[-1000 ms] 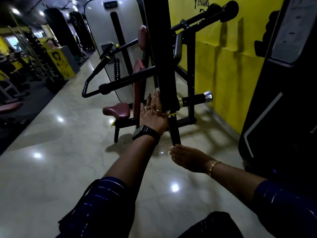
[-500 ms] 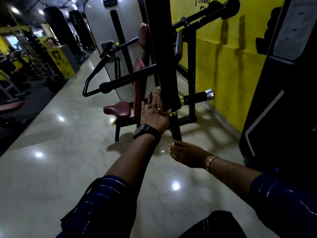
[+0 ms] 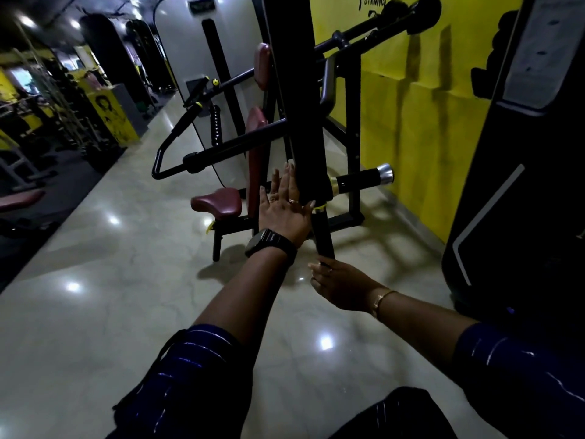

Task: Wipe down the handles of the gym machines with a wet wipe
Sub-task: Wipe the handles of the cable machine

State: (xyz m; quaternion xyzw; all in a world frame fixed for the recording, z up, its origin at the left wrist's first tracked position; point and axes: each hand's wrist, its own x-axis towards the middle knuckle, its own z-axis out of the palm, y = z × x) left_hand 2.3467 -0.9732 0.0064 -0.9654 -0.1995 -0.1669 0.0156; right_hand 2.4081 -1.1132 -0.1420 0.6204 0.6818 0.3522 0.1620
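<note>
A slim black tubular handle (image 3: pixel 323 236) hung below a thick black upright machine arm (image 3: pixel 304 122), joined to it at a yellow ring (image 3: pixel 320 206) and slanting slightly down to the right. Just beside the ring, a short black grip with a silver end cap (image 3: pixel 364 179) stuck out sideways to the right. Well apart on the left, a black bent-tube handle (image 3: pixel 172 133) angled downward and hooked back at its low end

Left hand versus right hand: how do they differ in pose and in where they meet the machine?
The left hand lies flat, fingers straight, against the thick black bar; the right hand sits lower, at the bottom end of the thin handle, its grip unclear. The left wrist wears a black watch, the right a gold bracelet. Neither shows a wipe.
</note>
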